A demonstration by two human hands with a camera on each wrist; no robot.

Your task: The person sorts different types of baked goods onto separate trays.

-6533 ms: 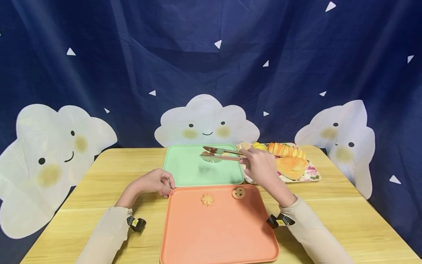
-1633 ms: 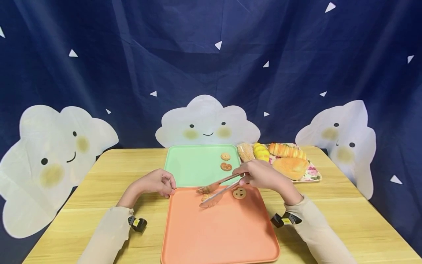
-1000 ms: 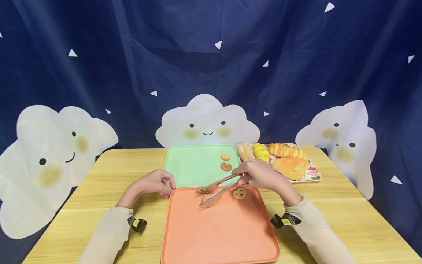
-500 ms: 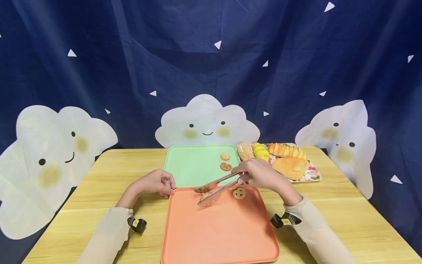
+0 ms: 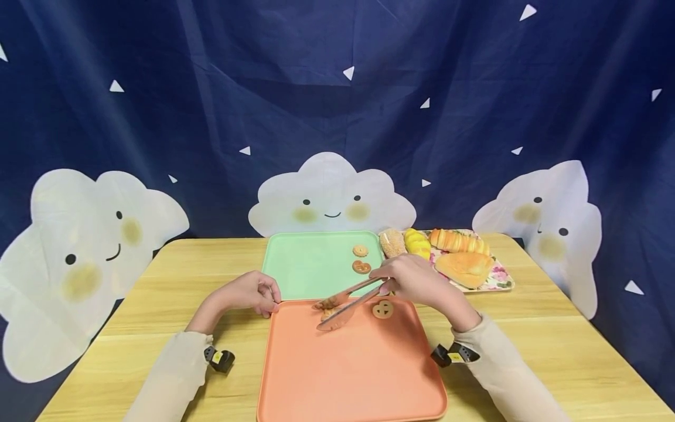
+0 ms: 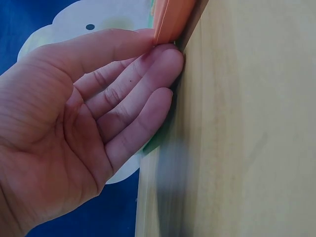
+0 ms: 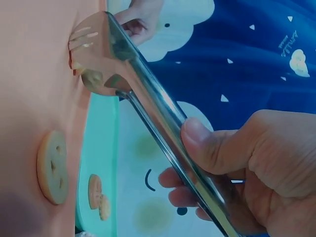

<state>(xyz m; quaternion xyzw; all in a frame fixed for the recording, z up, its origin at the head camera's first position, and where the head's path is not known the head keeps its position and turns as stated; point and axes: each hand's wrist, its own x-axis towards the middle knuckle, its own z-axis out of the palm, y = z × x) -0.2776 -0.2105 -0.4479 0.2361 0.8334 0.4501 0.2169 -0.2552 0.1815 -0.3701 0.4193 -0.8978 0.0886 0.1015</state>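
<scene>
My right hand holds a pair of metal tongs between thumb and fingers. The tong heads stand on either side of a flower-shaped cookie on the orange tray; the heads partly hide it, and whether they grip it I cannot tell. Just right of the tongs lies a round cookie with holes. With thumb and fingertips, my left hand pinches the orange tray's far left corner. Behind, the green tray bears a round cookie and a brown pretzel cookie.
On the right, a flowered tray holds a sesame bun, a yellow bread, a ridged long bread and a smooth bun. Everything stands on a wooden table before a blue cloud curtain.
Since the oldest frame, the tongs have come from above the green tray to the flower-shaped cookie; the pretzel cookie now lies on the green tray. Over the last second they barely shift. My left hand stays.
</scene>
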